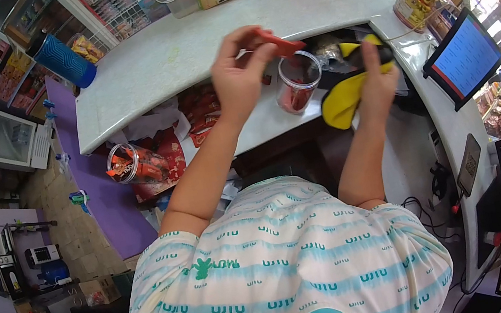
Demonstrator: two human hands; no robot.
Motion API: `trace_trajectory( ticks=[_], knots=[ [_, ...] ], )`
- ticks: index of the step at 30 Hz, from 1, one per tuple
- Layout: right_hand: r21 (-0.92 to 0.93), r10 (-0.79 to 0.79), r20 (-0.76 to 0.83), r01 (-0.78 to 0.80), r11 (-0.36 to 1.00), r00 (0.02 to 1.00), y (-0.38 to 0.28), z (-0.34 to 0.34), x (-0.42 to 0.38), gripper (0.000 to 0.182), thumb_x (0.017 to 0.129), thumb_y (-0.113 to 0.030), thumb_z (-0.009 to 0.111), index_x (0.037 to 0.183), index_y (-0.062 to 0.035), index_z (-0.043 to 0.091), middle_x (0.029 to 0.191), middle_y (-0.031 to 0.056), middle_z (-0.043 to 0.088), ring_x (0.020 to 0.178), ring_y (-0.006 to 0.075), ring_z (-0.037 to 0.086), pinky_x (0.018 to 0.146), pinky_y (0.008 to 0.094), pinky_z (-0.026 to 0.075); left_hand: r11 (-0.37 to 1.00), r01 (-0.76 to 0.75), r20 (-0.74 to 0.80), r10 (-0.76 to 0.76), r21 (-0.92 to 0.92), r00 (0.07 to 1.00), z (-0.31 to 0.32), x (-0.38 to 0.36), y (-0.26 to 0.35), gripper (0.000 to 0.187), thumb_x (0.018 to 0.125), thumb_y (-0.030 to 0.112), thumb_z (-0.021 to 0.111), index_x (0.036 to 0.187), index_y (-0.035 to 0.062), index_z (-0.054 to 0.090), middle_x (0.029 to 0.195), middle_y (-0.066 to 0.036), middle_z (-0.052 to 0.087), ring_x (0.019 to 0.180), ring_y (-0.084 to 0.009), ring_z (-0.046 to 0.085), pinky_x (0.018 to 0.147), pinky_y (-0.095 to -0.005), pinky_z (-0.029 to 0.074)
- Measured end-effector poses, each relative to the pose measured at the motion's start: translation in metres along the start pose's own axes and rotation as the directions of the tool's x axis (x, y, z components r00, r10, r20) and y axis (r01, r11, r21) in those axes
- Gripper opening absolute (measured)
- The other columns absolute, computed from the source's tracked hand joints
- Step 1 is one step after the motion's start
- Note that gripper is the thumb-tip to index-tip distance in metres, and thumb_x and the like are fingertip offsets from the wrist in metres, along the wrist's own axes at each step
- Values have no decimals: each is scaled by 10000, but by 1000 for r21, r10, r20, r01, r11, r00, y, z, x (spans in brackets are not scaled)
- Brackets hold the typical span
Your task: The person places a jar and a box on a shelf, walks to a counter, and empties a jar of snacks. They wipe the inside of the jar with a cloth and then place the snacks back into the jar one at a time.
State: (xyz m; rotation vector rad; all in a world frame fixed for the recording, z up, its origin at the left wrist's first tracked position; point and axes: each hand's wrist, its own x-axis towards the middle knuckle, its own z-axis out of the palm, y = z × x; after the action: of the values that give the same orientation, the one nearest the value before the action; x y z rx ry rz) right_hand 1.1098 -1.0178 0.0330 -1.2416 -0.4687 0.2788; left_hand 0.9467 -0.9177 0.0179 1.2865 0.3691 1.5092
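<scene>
In the head view, I see a person in a white and teal shirt [283, 265] at a pale counter [139, 95] in a shop. At upper centre, their left hand [239, 71] has thumb and fingers nearly closed, pinching a flat red piece [281, 44]; I cannot tell exactly what it is. Right of centre, their right hand [378, 87] curls around a yellow and black item [347, 96], thumb pointing to the top of the frame. Between the hands stands an open clear jar [299, 84] with red contents. A loose pinch could let the red piece drop, and a low pass could catch it on the jar's rim; the yellow item, swung leftward, might knock the jar over. The red piece's long axis slants from upper left to lower right, its lower end pointing towards the jar's mouth; the yellow item's runs from lower left to upper right.
</scene>
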Motion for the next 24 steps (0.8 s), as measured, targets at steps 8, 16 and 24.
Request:
trace_trajectory(
  ticks=[8,16,24],
  knots=[
    [210,-111,7,107,972,994,-13,-34,8,232,848,-230,722,870,-16,635,755,41,639,603,95,575,552,213,448,594,-526,487,244,609,839,16,-2,-66,399,761,66,693,1144,49,581,962,-122,648,877,-307,615,792,-364,502],
    [258,-40,89,15,966,995,-11,-24,5,205,864,-216,703,862,-28,619,734,30,616,599,105,570,547,215,437,653,-51,216,-175,756,961,-71,-38,-85,308,762,33,648,1069,43,618,1058,-113,636,1008,-308,567,878,-373,465],
    [218,-79,375,-5,976,924,3,-13,-3,189,878,-186,679,931,-14,621,753,40,619,594,112,568,534,223,440,45,-338,338,-258,940,905,-110,-50,-175,452,727,11,529,1173,72,568,1223,-111,545,1147,-332,445,962,-457,389]
  ],
)
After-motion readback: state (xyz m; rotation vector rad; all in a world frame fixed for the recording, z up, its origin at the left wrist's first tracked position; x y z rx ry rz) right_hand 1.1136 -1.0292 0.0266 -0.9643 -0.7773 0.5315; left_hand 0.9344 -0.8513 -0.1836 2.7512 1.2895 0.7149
